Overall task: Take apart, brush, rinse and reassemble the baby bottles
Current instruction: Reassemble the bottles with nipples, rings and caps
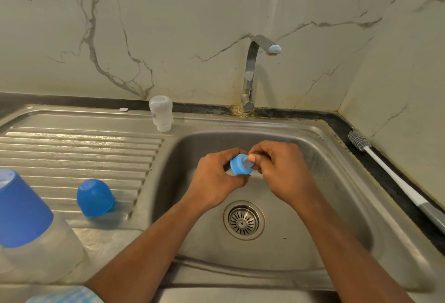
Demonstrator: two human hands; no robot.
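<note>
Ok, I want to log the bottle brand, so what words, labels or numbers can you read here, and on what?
No text here can be read.
Upturned bottle: a small blue mark on its side, too small and blurred to read.
Collar, teat, cap, big bottle, brush, tap: no print that I can make out.

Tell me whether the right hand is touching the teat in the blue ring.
Touching. The head view shows the right hand pinching the grey teat between thumb and finger, where it sticks out of the blue ring gripped by the left hand.
</note>
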